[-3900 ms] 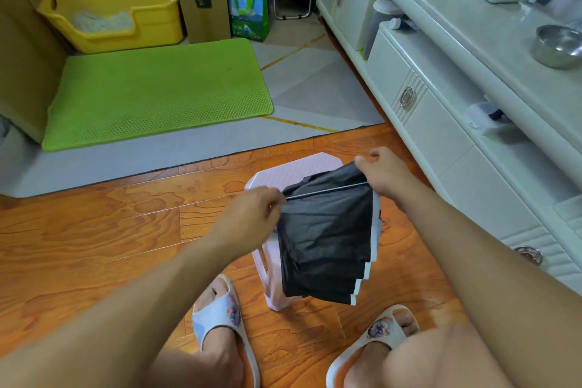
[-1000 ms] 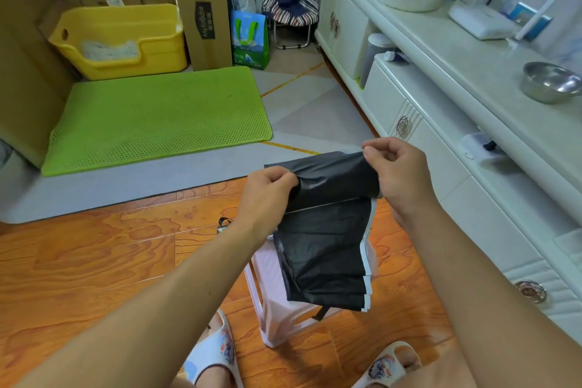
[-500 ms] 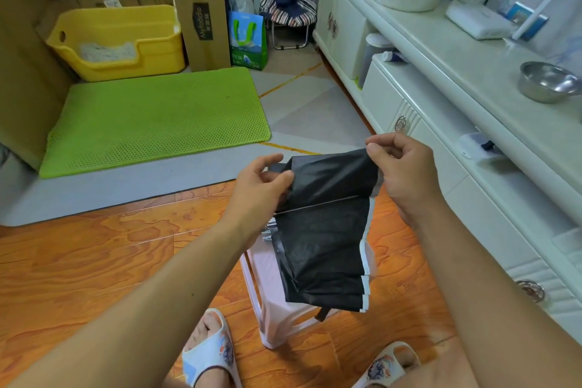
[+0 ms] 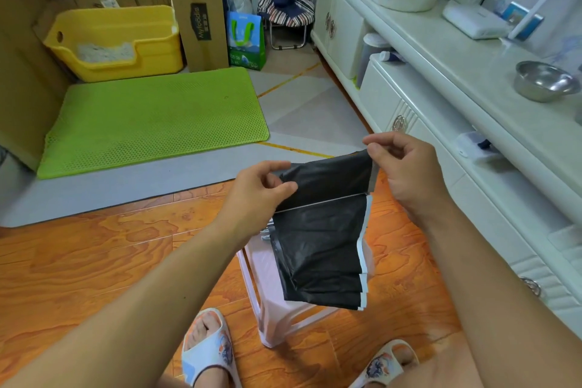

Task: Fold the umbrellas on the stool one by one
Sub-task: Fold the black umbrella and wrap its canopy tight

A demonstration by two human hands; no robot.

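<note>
Both hands were up in front of the person, and the umbrella (image 4: 321, 230) hung between them, in the air above the stool (image 4: 271, 293). The left hand (image 4: 255, 195) pinched the black canopy's near-left corner, thumb and fingers curled onto the cloth at about 9 o'clock of the bundle. The right hand (image 4: 406, 170) pinched the upper right edge at roughly 1 o'clock, fingertips closed on a fold. A thin metal rib (image 4: 321, 203) ran straight across between the two hands (taut-looking, from where I stood). Below it the canopy drooped in stacked pleats, white-trimmed edges lined up down the right side. The stool sat on the wood floor (image 4: 94, 261) at 6 o'clock, partly hidden by the cloth. A green mat (image 4: 151, 116) lay off at 10 o'clock, a yellow bin (image 4: 113, 41) beyond it. White cabinets (image 4: 441, 104) ran along at 3 o'clock.
</note>
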